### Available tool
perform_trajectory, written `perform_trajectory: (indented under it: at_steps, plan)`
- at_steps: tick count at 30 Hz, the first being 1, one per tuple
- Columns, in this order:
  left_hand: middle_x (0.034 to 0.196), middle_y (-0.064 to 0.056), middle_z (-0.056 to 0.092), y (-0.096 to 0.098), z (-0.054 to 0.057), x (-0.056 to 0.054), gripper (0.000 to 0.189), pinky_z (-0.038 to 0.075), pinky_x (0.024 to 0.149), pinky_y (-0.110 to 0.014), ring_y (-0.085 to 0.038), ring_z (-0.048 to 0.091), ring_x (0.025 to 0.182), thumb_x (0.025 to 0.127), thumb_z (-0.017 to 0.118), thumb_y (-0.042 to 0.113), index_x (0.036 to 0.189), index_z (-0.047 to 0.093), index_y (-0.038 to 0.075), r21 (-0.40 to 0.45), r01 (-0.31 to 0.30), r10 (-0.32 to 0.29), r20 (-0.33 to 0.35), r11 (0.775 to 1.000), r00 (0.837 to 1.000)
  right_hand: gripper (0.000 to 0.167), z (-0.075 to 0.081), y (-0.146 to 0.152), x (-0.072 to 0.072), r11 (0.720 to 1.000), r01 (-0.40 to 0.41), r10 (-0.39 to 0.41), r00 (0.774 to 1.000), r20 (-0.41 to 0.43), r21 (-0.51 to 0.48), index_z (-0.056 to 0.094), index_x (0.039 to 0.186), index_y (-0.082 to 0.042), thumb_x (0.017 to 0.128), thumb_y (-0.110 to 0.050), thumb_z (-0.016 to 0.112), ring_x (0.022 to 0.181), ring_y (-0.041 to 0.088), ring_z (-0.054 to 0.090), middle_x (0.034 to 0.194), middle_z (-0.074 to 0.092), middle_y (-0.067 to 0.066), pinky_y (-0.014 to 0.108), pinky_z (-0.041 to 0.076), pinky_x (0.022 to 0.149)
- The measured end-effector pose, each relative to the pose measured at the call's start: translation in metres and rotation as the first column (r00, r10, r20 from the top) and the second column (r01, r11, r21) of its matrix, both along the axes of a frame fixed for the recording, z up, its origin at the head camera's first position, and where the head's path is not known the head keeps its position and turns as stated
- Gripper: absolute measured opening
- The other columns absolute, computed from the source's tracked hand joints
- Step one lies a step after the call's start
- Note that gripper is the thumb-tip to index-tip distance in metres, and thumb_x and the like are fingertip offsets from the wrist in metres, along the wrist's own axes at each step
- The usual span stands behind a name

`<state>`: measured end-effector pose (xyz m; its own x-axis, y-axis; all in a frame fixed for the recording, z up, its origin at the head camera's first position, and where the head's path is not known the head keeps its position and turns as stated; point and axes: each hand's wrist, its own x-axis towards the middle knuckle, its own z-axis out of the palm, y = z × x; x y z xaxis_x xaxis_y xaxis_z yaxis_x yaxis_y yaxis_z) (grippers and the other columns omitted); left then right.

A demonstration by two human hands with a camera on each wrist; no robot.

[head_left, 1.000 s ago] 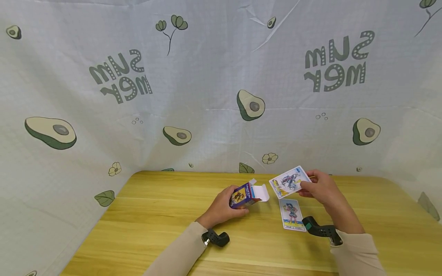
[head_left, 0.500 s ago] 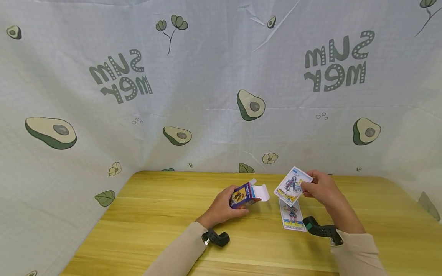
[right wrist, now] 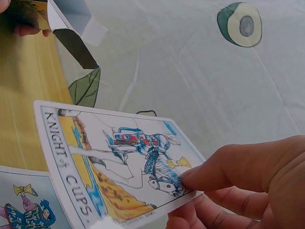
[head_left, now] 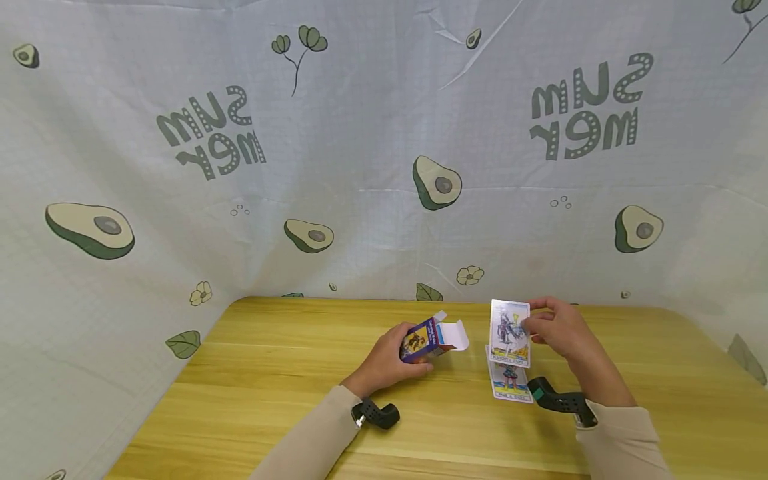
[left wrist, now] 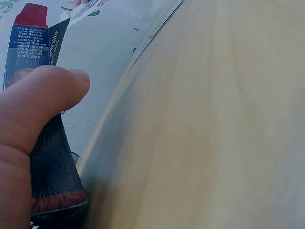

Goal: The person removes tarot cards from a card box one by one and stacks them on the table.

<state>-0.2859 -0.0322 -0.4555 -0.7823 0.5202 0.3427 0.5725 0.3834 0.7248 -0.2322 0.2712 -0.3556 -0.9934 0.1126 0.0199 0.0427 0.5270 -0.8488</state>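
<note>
My left hand [head_left: 390, 357] grips a small purple card box [head_left: 423, 340], its flap open toward the right. In the left wrist view the thumb [left wrist: 52, 93] lies along the dark side of the box [left wrist: 52, 162]. My right hand [head_left: 561, 328] pinches a tarot card [head_left: 510, 337] by its right edge, thumb on the face. The right wrist view reads "Knight of Cups" on this card [right wrist: 128, 162]. Below it, a second tarot card [head_left: 510, 387] lies face up on the table, its upper part hidden behind the held one.
The wooden table [head_left: 288, 400] ends at the back against a pale curtain [head_left: 360, 133] printed with avocados. Each wrist wears a black camera mount, one on the left [head_left: 377, 415] and one on the right [head_left: 561, 400].
The held card has turned from a slant to nearly upright in the head view and now overlaps the lower card's top. The left hand and box have stayed in place.
</note>
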Motion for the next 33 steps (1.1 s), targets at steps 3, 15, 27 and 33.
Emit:
perform_trajectory:
  at_steps: [3, 15, 27, 33]
  plan:
    - [0.11, 0.004, 0.056, 0.0, 0.001, 0.0, 0.066, 0.047, 0.08, -0.023, -0.009, 0.053, 0.094, 0.079, 0.077, 0.042, 0.129, 0.048, 0.012, 0.001, 0.001, -0.001, 0.004, 1.0, 1.0, 0.045, 0.0, 0.0, 0.0, 1.0, -0.001, 0.001, 1.0, 0.0, 0.012, 0.041, 0.129, 0.01, 0.093, -0.009, 0.059, 0.084, 0.031, 0.06, 0.115, 0.058, 0.033, 0.035, 0.054, 0.076]
    - [0.109, 0.004, 0.056, 0.0, 0.0, 0.0, 0.065, 0.047, 0.08, -0.023, -0.008, 0.053, 0.093, 0.078, 0.077, 0.043, 0.128, 0.049, 0.014, 0.001, 0.001, -0.001, -0.008, 1.0, 1.0, 0.046, -0.004, 0.001, -0.001, 0.997, -0.056, 0.057, 0.998, -0.016, 0.061, 0.041, 0.135, 0.002, 0.095, -0.012, 0.059, 0.085, 0.028, 0.061, 0.115, 0.059, 0.031, 0.034, 0.053, 0.074]
    - [0.109, 0.004, 0.056, -0.002, 0.002, 0.001, 0.064, 0.047, 0.079, -0.023, -0.009, 0.053, 0.092, 0.079, 0.078, 0.041, 0.128, 0.049, 0.012, 0.015, 0.011, -0.011, -0.003, 1.0, 1.0, 0.045, -0.007, 0.003, -0.004, 0.995, -0.058, 0.056, 0.998, 0.023, 0.08, 0.044, 0.132, 0.003, 0.093, -0.012, 0.062, 0.084, 0.027, 0.059, 0.114, 0.057, 0.032, 0.035, 0.053, 0.073]
    - [0.108, 0.004, 0.056, 0.0, 0.001, 0.0, 0.064, 0.047, 0.079, -0.023, -0.009, 0.053, 0.092, 0.079, 0.077, 0.042, 0.128, 0.049, 0.013, 0.011, 0.008, -0.008, 0.001, 1.0, 1.0, 0.044, -0.012, 0.006, -0.003, 0.994, -0.068, 0.066, 0.997, 0.034, 0.087, 0.045, 0.13, 0.003, 0.092, -0.013, 0.063, 0.083, 0.026, 0.058, 0.111, 0.059, 0.029, 0.032, 0.052, 0.071]
